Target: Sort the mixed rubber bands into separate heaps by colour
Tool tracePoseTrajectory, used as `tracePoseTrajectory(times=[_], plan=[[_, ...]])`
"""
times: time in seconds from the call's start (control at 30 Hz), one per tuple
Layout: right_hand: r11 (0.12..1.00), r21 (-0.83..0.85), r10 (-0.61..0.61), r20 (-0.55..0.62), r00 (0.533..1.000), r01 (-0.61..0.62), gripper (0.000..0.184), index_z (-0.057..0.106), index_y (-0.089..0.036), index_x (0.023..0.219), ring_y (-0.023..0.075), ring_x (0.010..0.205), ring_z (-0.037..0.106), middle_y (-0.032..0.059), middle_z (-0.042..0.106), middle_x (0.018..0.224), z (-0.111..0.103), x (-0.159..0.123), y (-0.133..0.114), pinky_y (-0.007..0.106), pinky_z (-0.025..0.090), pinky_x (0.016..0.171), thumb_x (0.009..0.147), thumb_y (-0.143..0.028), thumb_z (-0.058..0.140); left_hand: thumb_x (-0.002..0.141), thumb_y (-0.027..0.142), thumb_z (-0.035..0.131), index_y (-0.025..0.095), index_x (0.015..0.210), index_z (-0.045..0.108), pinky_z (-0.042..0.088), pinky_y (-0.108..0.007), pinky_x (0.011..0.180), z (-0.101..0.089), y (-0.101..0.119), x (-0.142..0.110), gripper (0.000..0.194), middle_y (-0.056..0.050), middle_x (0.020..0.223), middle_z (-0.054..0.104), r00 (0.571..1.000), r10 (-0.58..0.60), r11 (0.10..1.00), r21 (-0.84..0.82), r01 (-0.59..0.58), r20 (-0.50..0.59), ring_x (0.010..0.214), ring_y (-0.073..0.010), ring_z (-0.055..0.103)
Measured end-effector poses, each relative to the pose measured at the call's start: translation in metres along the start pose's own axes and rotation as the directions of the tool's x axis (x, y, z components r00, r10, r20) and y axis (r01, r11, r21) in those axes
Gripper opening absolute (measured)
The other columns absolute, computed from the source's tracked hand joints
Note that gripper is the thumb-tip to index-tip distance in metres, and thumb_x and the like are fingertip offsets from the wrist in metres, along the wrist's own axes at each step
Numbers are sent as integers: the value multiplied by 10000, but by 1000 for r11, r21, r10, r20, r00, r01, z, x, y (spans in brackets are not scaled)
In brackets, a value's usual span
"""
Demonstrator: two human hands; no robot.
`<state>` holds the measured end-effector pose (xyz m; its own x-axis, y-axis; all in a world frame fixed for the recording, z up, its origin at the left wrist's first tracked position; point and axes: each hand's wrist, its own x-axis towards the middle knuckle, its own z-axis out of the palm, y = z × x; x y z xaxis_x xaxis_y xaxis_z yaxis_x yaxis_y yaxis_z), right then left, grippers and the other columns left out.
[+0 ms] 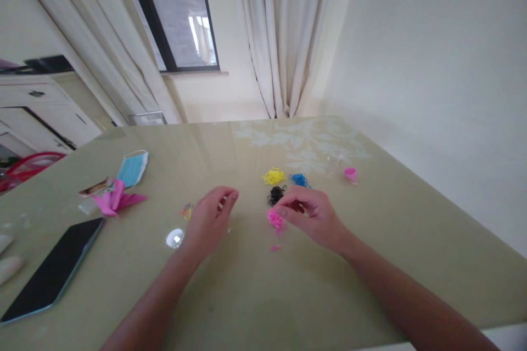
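My right hand point(310, 213) is closed in a pinch, its fingertips at the upper edge of a pink pile of small rubber bands point(275, 220); what lies between them is too small to tell. Just beyond are piles of black bands point(275, 195), yellow bands point(274, 176) and blue bands point(299, 180). My left hand point(209, 222) hovers over the table with curled fingers, thumb and forefinger close together; anything in them is hidden. Beside it are a few mixed-colour bands point(187, 210) and a shiny clear round piece point(175, 238).
On the left lie a phone or tablet point(53, 269), a pink folded-paper shape point(117, 199) and a blue face mask point(133, 169). A small pink cup point(350, 174) and a clear container point(334, 163) stand at the right. A wall borders the table's right side.
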<state>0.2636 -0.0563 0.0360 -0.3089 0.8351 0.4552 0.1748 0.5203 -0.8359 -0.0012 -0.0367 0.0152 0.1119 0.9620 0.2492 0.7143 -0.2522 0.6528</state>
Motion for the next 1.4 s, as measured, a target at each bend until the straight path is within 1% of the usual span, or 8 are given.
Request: tracePoseTrajectory(times=[0.1, 0.17, 0.33, 0.5, 0.73, 1.0, 1.2, 1.4], plan=[[994, 102, -40, -62, 997, 46, 124, 852, -241, 942, 136, 658, 549, 14, 682, 753, -12, -1, -9, 279, 390, 573, 988, -321, 769, 1007, 406, 517, 189, 1082, 745, 531, -466, 954, -15, -19, 6, 324, -141, 1134, 745, 999, -38, 909, 414, 48, -32, 1044, -330, 699], [989, 131, -57, -84, 995, 68, 104, 847, -247, 943, 132, 650, 536, 9, 682, 755, -17, -1, -12, 275, 380, 561, 986, -307, 774, 987, 413, 535, 182, 1115, 737, 518, -478, 982, -21, -29, 7, 332, -152, 1158, 730, 995, -95, 863, 499, 71, 22, 1089, -348, 690], [988, -73, -131, 25, 991, 133, 79, 837, -217, 962, 116, 626, 526, 5, 684, 756, -31, 1, -9, 260, 395, 560, 980, -241, 764, 927, 360, 616, 197, 984, 693, 521, -402, 890, -22, -37, 8, 190, -104, 1049, 730, 963, -138, 904, 426, 28, 230, 967, -282, 707], [922, -353, -105, 173, 979, 161, 138, 854, -195, 929, 119, 619, 563, 25, 706, 770, -33, 3, 7, 264, 434, 596, 985, -245, 739, 935, 223, 547, 215, 885, 656, 495, -359, 818, -20, -33, 9, 120, -78, 952, 736, 962, -157, 906, 420, 50, 223, 899, -249, 702], [899, -413, 17, 360, 933, 143, 172, 873, -247, 971, 137, 698, 642, 31, 734, 858, -16, -5, 23, 265, 449, 668, 1018, -320, 724, 965, 258, 544, 223, 876, 701, 498, -375, 824, -14, -32, 8, 184, -78, 958, 741, 990, -89, 900, 435, 31, 113, 899, -265, 700], [865, -430, -17, 491, 871, 259, 202, 813, -208, 872, 167, 793, 693, 43, 751, 904, -11, -9, 25, 260, 462, 706, 1022, -301, 716, 957, 415, 634, 222, 893, 734, 518, -343, 752, -13, -12, 11, 226, -39, 844, 759, 999, -42, 999, -25, 43, 21, 767, -216, 690], [827, -461, -20, 546, 837, 320, 273, 772, -201, 810, 182, 786, 680, 51, 741, 874, -9, -7, 19, 284, 447, 705, 1047, -282, 663, 896, 483, 764, 202, 910, 760, 577, -295, 731, -4, 3, 5, 281, -43, 846, 797, 993, 22, 895, -444, 34, 120, 789, -192, 736], [842, -456, -9, 521, 853, 288, 174, 791, -223, 872, 184, 801, 678, 43, 751, 891, -12, -7, 19, 278, 445, 714, 1018, -269, 707, 865, 426, 806, 199, 924, 777, 632, -315, 777, -2, 13, 0, 237, -64, 886, 823, 981, 36, 815, -573, 81, 190, 826, -201, 771]])
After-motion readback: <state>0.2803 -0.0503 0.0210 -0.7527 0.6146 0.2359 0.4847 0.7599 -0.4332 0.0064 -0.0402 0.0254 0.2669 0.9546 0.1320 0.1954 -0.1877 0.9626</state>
